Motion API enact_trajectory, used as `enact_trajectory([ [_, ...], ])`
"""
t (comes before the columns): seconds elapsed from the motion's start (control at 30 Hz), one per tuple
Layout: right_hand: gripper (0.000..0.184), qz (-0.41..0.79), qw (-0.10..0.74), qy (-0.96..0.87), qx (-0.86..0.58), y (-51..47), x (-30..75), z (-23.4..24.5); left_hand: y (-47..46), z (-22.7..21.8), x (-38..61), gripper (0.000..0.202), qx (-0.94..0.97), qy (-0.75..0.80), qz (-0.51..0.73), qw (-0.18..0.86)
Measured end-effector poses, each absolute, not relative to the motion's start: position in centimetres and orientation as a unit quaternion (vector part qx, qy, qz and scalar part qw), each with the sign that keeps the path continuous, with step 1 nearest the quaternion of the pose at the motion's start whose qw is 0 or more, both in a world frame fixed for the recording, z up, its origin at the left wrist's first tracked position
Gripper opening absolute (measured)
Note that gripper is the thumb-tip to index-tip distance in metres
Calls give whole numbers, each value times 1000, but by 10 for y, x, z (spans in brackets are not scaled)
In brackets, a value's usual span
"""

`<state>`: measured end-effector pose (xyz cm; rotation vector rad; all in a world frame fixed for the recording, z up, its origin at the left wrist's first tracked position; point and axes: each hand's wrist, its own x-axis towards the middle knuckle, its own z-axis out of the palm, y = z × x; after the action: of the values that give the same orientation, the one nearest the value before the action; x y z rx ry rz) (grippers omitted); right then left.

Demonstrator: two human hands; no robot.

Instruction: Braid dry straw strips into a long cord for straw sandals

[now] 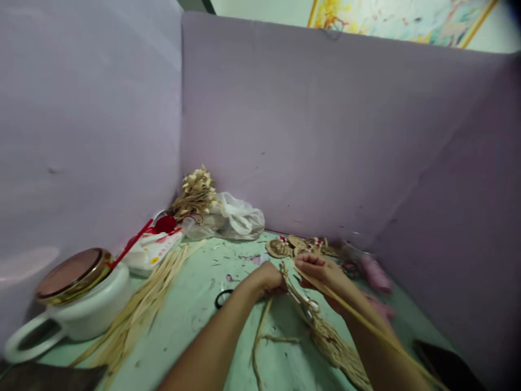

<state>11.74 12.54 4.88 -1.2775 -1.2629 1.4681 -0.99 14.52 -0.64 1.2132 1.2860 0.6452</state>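
Observation:
My left hand (271,278) is closed, its fingers wrapped round the upper end of a bundle of tan straw strands (336,345). That bundle trails down the table between my forearms, its lower part looking twisted or braided. My right hand (315,267) is close beside it, fingers curled in a pinch on a long pale straw strand (366,321). This strand runs back across my right forearm to the lower right. Below my left hand hang loose straw pieces (260,336). A black ring (223,298), perhaps a scissor handle, shows beside my left wrist.
At left stand a white mug (95,301) with a round gold-rimmed lid (75,274), and loose straw (150,298). Behind are a tissue pack (152,251), dried flowers (197,187), a plastic bag (240,217) and woven straw pieces (279,248). A pink thread spool (376,274) lies right.

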Motion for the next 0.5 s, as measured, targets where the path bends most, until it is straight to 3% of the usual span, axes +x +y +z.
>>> enact_trajectory([
  [0.13, 4, 420, 386, -578, -584, 133, 137, 6, 145, -1, -17, 14, 519, 569, 212, 601],
  [0.27, 14, 269, 303, -680, -611, 134, 129, -8, 147, -1, -19, 9, 517, 558, 213, 614],
  [0.5, 21, 316, 271, -673, -611, 130, 129, -8, 151, -11, -15, 12, 551, 558, 205, 586],
])
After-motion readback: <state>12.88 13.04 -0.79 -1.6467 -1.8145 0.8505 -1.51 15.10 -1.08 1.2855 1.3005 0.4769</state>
